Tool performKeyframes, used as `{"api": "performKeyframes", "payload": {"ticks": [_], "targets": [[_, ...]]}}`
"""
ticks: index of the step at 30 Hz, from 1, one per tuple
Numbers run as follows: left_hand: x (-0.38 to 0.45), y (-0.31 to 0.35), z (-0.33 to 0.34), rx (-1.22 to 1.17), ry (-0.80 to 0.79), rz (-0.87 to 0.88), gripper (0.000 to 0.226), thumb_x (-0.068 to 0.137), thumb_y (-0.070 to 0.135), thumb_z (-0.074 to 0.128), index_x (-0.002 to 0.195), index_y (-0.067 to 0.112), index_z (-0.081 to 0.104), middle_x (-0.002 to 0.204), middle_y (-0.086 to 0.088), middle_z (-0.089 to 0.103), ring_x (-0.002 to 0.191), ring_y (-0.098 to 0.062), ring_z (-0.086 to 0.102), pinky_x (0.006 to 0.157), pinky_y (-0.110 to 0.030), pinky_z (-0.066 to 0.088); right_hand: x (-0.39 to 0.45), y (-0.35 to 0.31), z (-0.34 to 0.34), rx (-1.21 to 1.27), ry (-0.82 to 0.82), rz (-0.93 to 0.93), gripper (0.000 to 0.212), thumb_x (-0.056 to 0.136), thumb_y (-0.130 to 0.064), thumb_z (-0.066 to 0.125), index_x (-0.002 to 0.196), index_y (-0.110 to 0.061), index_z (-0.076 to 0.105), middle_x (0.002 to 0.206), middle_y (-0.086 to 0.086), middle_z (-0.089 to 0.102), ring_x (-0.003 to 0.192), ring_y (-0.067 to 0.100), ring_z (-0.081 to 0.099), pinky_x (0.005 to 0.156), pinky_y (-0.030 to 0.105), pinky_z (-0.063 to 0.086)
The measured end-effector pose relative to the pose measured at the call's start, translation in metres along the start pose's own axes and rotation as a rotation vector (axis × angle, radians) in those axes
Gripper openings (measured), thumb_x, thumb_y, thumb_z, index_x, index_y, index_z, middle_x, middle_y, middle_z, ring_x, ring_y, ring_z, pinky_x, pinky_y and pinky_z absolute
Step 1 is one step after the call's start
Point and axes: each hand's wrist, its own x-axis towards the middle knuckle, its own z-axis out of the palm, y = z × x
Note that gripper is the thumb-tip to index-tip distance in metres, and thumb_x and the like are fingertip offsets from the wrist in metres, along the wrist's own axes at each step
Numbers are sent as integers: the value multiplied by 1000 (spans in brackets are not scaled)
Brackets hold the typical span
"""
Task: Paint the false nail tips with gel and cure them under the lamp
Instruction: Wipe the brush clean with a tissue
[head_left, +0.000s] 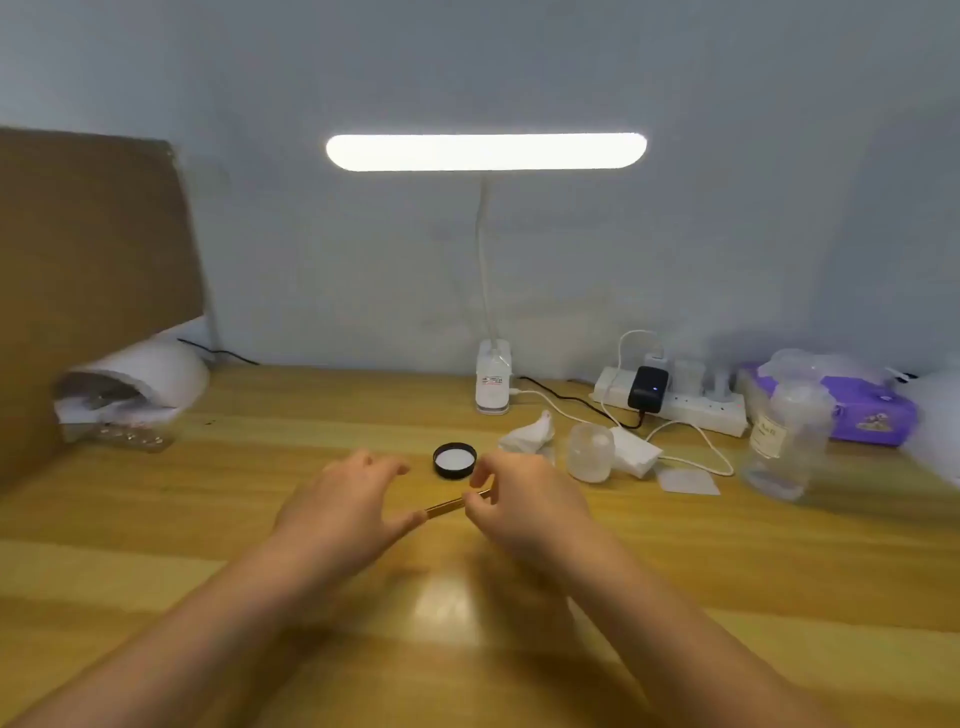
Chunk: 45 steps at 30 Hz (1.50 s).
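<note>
Both hands met over the middle of the wooden surface (519, 649), holding a thin golden stick (452, 504) between them, most likely a brush, though blur hid its tip. The left hand (345, 499) touched the stick's near end with its thumb, its other fingers (382, 465) spread loosely above; whether it truly gripped was hard to tell. The right hand (524, 499) pinched the stick's far end between thumb and fingers, closed narrowly on it. Just behind the hands lay a black lid (455, 460), upside down, with a white lining. To its right sat a crumpled tissue (527, 434), a small clear jar (590, 451) and a folded white pad (636, 452). At the far left, under a cardboard sheet (88, 291), stood the white curing lamp (140, 382), and in front of its mouth a clear strip with the nail tips (130, 436) lay on the surface, well apart from the hands. A lit desk lamp (485, 150) rose from its clip base at the back edge. Further right were a power strip (675, 400) with a black adapter, a clear bottle (784, 441) and a purple tissue pack (872, 415).
</note>
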Motion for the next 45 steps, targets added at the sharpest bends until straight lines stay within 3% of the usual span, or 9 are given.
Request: {"api": "performKeyframes", "payload": {"ticks": [5, 13, 21, 25, 29, 32, 37, 41, 45], "targets": [[15, 5, 24, -58, -68, -28, 7, 93, 32, 55, 96, 31, 62, 104, 7, 58, 104, -18, 57, 84, -33, 50, -16, 4, 27, -96, 163, -70, 19, 91, -32, 48, 108, -28, 56, 95, -9, 60, 87, 15, 58, 63, 29, 44], [11, 12, 47, -156, 190, 44, 2, 98, 30, 48, 97, 31, 49, 100, 11, 52, 97, -13, 50, 77, -25, 36, -27, 11, 25, -87, 216, -219, 50, 96, -29, 42, 145, -36, 35, 87, 0, 70, 74, 24, 63, 62, 35, 48], [0, 36, 48, -327, 330, 195, 9, 96, 16, 57, 101, 9, 59, 97, -3, 55, 80, -26, 56, 62, -39, 43, -30, 3, 21, 12, 194, -356, 61, 87, -12, 41, 146, -21, 37, 91, 15, 69, 75, 36, 63, 59, 39, 45], [-1, 41, 50, -456, 417, 243, 7, 89, 2, 65, 94, 8, 64, 87, 1, 56, 73, -14, 53, 65, -28, 43, -30, 0, 20, 17, 213, -367, 60, 85, -11, 40, 145, -12, 38, 94, 15, 70, 75, 32, 64, 59, 38, 48], [-1, 37, 48, -594, 476, 249, 15, 87, 7, 70, 95, 19, 65, 85, 9, 61, 72, -9, 54, 65, -19, 44, -31, 0, 16, 6, 275, -323, 57, 76, -5, 57, 133, -9, 56, 83, 7, 72, 58, 26, 63, 44, 30, 48], [-3, 32, 47, -696, 509, 237, 21, 82, 11, 75, 94, 23, 64, 82, 13, 65, 71, -11, 59, 61, -17, 46, -30, -1, 15, 11, 294, -294, 55, 79, -9, 54, 134, -13, 55, 85, 6, 72, 61, 28, 63, 47, 33, 48], [-4, 27, 48, -770, 458, 278, 24, 80, 0, 75, 98, 15, 70, 88, 7, 71, 79, -13, 67, 72, -32, 55, -29, 1, 16, 13, 316, -253, 55, 86, -15, 48, 140, -20, 47, 91, 5, 72, 69, 27, 63, 54, 38, 49], [-8, 24, 44, -782, 387, 343, 29, 87, -2, 66, 109, 16, 69, 99, 9, 71, 94, -5, 67, 84, -24, 54, -30, 4, 16, 8, 354, -252, 53, 84, -13, 53, 138, -16, 51, 101, 4, 73, 70, 23, 66, 53, 31, 49], [19, -15, 28, -765, 318, -29, 23, 94, 33, 47, 105, 28, 66, 98, 13, 69, 95, -7, 63, 80, -29, 51, -29, 7, 19, 13, 343, -226, 55, 87, -13, 54, 141, -18, 45, 95, -1, 72, 61, 14, 60, 50, 31, 50]]}}
